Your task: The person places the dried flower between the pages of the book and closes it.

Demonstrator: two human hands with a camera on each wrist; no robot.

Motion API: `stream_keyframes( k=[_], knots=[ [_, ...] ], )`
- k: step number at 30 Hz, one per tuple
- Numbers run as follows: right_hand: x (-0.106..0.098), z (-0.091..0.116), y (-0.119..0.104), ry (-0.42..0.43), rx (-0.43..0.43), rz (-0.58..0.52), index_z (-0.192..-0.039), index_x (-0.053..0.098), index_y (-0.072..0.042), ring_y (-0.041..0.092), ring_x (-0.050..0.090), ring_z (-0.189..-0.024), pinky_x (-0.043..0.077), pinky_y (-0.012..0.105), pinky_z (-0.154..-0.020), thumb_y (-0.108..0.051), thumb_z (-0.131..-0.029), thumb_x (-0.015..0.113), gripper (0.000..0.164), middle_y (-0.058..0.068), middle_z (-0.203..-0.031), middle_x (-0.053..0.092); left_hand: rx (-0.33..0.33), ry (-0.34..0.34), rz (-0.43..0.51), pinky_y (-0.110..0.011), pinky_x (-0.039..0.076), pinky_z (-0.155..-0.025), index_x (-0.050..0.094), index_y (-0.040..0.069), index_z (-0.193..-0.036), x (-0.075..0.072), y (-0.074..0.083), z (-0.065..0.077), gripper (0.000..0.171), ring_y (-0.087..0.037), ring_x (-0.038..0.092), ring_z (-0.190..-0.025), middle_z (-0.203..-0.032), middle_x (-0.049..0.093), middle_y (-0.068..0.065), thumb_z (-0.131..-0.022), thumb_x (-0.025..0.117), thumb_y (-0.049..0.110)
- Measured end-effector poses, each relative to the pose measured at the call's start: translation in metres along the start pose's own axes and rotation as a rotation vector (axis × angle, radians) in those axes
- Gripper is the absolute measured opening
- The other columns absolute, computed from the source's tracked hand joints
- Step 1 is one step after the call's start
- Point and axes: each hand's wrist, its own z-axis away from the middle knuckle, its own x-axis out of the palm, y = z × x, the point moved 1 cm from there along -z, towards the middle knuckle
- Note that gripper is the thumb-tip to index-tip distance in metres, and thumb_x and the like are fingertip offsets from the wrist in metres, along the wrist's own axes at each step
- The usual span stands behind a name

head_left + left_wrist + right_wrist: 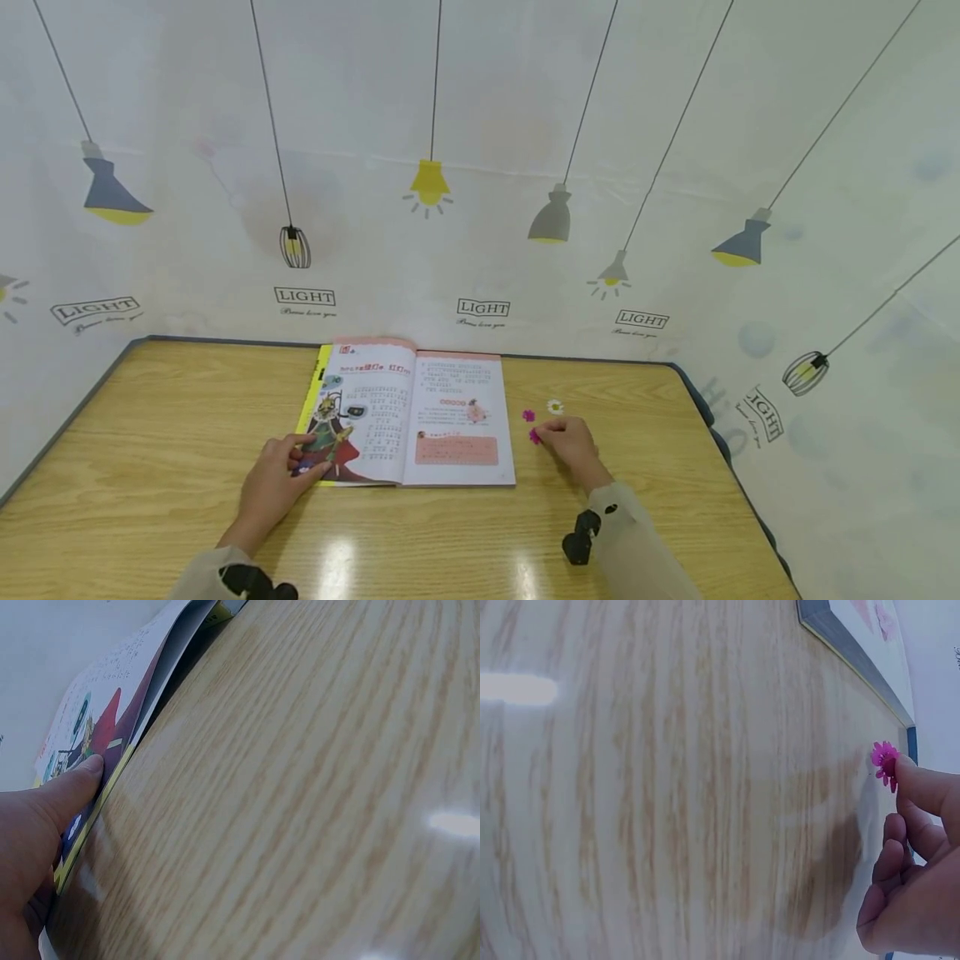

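Observation:
An open book (457,375) lies on the table with printed text and a colourful cartoon figure on its left page. My left hand (273,483) rests on the lower left corner of that page, and its thumb (79,784) presses the picture. To the right of the book, my right hand (573,446) pinches a small pink flower (885,761) between thumb and fingertips, just above or at the table; contact cannot be told. Beyond this hand lie another pink flower (528,415) and a white flower (555,406) with a yellow-green centre.
The wooden table (165,433) has a dark edge and meets a pale wall covering (360,275) printed with hanging lamps at the back. The book's far edge reaches near that wall. Light glares off the front of the tabletop.

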Motion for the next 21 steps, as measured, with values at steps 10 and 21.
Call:
stream_keyframes(
  k=[10,21],
  knots=[
    [0.004,0.003,-0.015,0.002,-0.028,-0.039,-0.085,0.068,0.003,0.019,0.054,-0.079,0.043,0.029,-0.067,-0.016,-0.083,0.067,0.018,0.009,-0.084,0.064,0.012,0.021,-0.013,-0.032,0.037,-0.063,0.056,0.002,-0.118,0.002,-0.002,0.0,0.055,-0.02,0.047,-0.076,-0.091,0.047,-0.011,-0.076,0.074,0.033],
    [0.02,0.003,-0.042,-0.014,-0.065,-0.024,-0.082,0.068,0.001,0.017,0.055,-0.075,0.044,0.032,-0.068,-0.015,-0.081,0.068,0.016,0.006,-0.079,0.064,0.008,0.014,-0.006,-0.033,0.037,-0.063,0.056,0.002,-0.118,0.002,-0.001,0.0,0.054,-0.021,0.047,-0.076,-0.091,0.047,-0.011,-0.076,0.074,0.032]
  ],
)
